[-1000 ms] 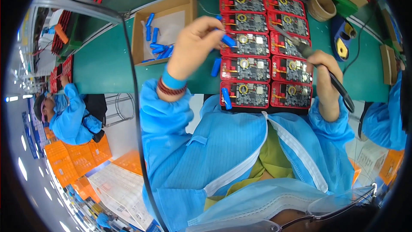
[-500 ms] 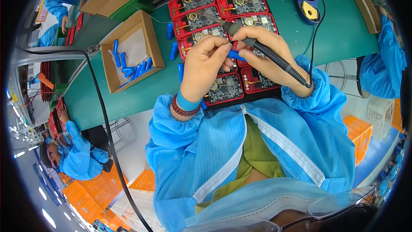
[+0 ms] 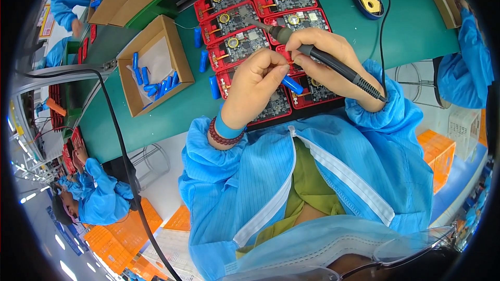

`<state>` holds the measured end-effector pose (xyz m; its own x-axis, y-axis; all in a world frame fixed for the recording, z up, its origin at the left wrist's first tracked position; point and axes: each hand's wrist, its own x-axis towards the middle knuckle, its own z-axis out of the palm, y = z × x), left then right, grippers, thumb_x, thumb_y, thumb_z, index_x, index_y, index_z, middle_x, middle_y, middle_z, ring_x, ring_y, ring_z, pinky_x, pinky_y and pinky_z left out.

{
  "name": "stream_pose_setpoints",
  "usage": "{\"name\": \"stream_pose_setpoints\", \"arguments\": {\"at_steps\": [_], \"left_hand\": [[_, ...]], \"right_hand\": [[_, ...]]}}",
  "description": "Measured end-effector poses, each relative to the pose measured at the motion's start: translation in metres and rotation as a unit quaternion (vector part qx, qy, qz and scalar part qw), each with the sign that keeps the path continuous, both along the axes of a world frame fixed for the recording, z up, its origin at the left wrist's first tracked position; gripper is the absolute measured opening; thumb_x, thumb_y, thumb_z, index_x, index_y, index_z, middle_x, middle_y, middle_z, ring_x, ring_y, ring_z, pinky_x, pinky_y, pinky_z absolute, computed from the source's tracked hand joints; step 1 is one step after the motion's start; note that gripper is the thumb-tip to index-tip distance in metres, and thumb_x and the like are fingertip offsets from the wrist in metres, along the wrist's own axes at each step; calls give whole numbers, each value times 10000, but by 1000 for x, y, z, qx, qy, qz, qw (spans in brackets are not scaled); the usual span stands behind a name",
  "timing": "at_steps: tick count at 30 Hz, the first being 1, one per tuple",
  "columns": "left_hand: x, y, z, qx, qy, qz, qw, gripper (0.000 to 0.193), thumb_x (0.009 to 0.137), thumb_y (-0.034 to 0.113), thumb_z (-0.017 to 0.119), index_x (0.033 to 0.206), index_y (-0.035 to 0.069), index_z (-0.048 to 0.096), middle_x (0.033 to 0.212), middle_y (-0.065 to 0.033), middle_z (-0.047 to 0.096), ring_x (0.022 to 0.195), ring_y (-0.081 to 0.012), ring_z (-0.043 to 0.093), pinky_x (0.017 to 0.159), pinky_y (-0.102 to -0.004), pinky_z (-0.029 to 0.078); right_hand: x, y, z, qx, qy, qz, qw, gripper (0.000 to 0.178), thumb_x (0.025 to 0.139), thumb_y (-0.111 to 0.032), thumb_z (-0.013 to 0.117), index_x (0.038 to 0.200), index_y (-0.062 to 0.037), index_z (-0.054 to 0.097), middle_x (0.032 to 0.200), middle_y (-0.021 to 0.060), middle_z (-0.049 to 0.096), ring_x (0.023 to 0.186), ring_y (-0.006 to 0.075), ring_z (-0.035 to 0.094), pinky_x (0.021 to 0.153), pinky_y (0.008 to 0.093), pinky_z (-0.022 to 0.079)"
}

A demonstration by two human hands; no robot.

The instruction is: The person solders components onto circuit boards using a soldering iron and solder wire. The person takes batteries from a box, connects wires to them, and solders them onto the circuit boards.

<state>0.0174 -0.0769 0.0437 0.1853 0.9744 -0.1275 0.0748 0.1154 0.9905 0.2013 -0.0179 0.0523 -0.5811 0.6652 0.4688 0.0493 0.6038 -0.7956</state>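
Your right thumb looks to have come away from the small blue plastic-wrapped cylinder (image 3: 292, 84), which now slants down and toward you from your left hand (image 3: 252, 86) alone; that suggests the left is now steadying the part while the right is free for finer work at its upper end. Your left hand pinches the cylinder between thumb and fingers, above the near rows of red cases with dark circuit boards (image 3: 289, 1), close to the table's (image 3: 406, 36) near edge. Your right hand (image 3: 328, 54) grips the black-handled soldering iron (image 3: 333, 63), its tip pointing over the boards toward the table's far edge; its thumb and forefinger are narrowed beside your left fingertips, but whether they pinch anything you cannot tell here. Half a second ago the cylinder lay flatter, bridging both hands; a second ago your hands were well apart. Three more blue cylinders (image 3: 203, 61) rest along the boards' left side, and the open cardboard box (image 3: 180, 47) stays further left on the table with others inside.
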Motion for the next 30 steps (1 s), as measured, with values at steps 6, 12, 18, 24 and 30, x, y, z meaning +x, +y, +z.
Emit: {"name": "stream_pose_setpoints", "arguments": {"at_steps": [6, 12, 18, 24, 30], "left_hand": [[8, 3, 4, 190, 192, 30, 962, 57, 818, 26, 572, 843, -13, 539, 757, -133, 524, 721, -276, 540, 640, -356, 431], [14, 3, 3, 293, 269, 46, 916, 68, 781, -2, 573, 781, -2, 505, 740, -162, 530, 717, -354, 512, 631, -426, 411], [17, 3, 2, 284, 230, 46, 930, 63, 773, -11, 568, 793, 7, 511, 729, -157, 530, 709, -355, 506, 627, -428, 409], [19, 3, 11, 313, 227, -6, 922, 68, 767, -26, 543, 812, 6, 503, 747, -165, 518, 714, -364, 498, 631, -437, 407], [-53, 5, 25, 212, 180, 246, 928, 71, 907, 51, 521, 856, 4, 536, 737, -19, 508, 695, -72, 467, 619, -230, 406]], "right_hand": [[0, 0, -1, 82, -9, -44, 996, 314, 745, 9, 638, 1039, -78, 569, 870, 108, 592, 773, 295, 579, 679, 350, 475], [1, -5, -9, 121, -49, -25, 991, 383, 682, 67, 694, 1023, -58, 570, 860, 113, 598, 749, 303, 588, 652, 359, 477], [5, -6, -8, 88, -42, -17, 995, 324, 709, -33, 638, 1021, -84, 568, 838, 112, 566, 767, 307, 571, 651, 361, 469], [19, -8, 10, 132, -94, -7, 987, 318, 705, -42, 611, 1016, -82, 562, 840, 128, 549, 763, 333, 551, 659, 372, 461], [74, 25, 15, 98, -79, -254, 959, 213, 774, 80, 603, 929, -61, 566, 826, 91, 564, 729, 216, 565, 645, 294, 443]]}}
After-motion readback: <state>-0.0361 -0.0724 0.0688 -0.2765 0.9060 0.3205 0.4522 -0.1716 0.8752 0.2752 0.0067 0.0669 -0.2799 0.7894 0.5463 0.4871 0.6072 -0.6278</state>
